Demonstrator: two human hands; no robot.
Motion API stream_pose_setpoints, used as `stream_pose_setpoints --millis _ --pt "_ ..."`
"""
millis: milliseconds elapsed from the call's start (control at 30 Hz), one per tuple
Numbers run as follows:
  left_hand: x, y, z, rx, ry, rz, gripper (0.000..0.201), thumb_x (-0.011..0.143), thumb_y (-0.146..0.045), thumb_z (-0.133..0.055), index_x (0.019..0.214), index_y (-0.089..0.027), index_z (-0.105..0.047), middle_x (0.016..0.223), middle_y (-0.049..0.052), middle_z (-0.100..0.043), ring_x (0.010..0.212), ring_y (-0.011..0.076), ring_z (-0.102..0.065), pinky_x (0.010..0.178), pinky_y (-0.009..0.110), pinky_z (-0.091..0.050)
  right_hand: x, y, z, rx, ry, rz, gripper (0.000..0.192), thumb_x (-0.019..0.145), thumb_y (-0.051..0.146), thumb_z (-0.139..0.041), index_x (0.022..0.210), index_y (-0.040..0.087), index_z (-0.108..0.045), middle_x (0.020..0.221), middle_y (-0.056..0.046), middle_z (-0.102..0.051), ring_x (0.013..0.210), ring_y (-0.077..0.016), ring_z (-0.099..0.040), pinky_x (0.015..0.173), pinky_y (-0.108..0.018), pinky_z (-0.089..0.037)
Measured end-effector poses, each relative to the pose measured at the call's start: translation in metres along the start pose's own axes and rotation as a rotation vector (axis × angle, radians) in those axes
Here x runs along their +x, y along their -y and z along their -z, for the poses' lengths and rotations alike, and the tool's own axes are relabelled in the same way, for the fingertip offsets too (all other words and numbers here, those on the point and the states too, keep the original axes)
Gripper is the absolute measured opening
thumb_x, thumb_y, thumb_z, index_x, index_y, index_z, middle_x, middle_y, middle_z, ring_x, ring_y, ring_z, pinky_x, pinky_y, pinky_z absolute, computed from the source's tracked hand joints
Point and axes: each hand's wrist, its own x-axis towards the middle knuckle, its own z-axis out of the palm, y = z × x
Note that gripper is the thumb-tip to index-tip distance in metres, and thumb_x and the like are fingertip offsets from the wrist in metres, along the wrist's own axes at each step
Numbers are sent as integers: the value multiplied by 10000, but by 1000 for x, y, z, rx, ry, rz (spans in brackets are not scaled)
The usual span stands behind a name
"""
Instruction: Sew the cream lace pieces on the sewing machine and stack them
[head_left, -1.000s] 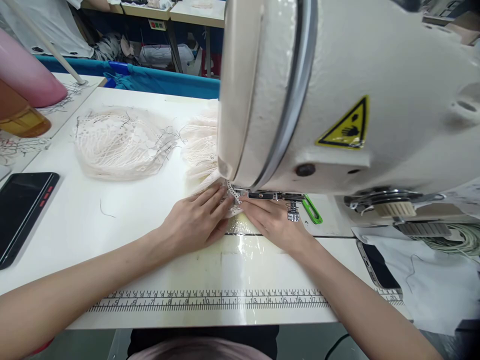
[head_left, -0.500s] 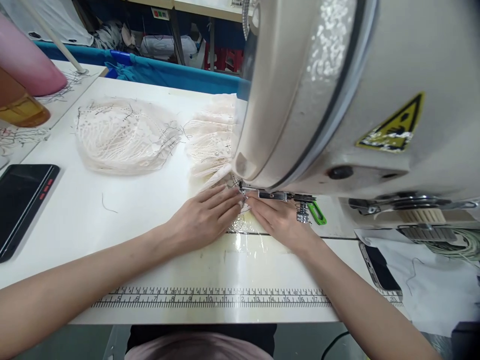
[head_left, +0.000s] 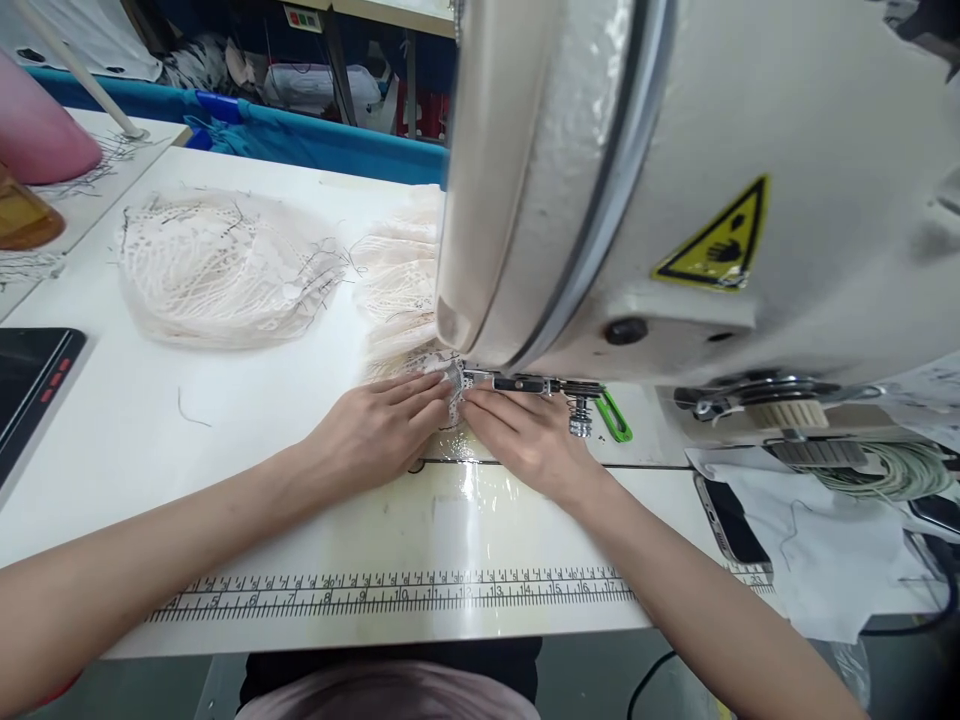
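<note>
Pale lace fabric [head_left: 454, 392] lies under the front of the sewing machine [head_left: 517, 180], by its needle area. My left hand [head_left: 382, 418] rests flat and open on the left side of this lace, fingers stretched toward the needle area. From the right, my right hand [head_left: 525, 435] is also laid flat and open, its fingertips touching the lace edge and partly hidden beneath a metal attachment [head_left: 525, 384]. Behind the left fingers, a gathered part of the fabric [head_left: 401, 270] spreads over the table. The needle itself cannot be made out.
A heap of pale lace [head_left: 225, 270] with loose dark threads lies at back left. A black phone [head_left: 34, 390] is at the left edge, another phone [head_left: 731, 520] at right. Green thread snips [head_left: 615, 415] lie beside the attachment. A ruler strip [head_left: 397, 594] runs along the front edge.
The view has shifted slightly, so most things appear further left. Both hands stay at the lace by the needle area, with a little more lace showing between them.
</note>
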Motion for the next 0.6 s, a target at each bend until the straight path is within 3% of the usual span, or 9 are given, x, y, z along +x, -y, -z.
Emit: stream_pose_setpoints --millis 200,367,600 --pt "0 1 1 -7 23 21 288 964 -139 -408 1019 -80 -684 1178 108 -692 1093 231 -666 921 347 -586 5 7 0 24 -55 38 122 883 93 -577 920 186 -645 953 48 -736 958 -94 -642 711 -246 -474" --pt "-1 3 1 12 2 -14 325 974 -164 -404 1164 -81 -653 1190 99 -687 1108 232 -658 919 349 -589 5 7 1 60 -54 27 151 878 67 -569 943 174 -654 948 36 -742 975 -97 -643 763 -248 -487" --pt "0 2 0 56 17 -28 336 980 -179 -399 1143 -81 -675 1184 100 -689 1082 234 -672 908 347 -592 4 6 2 42 -51 10 170 883 61 -556 940 182 -661 945 42 -742 961 -99 -635 704 -243 -456"
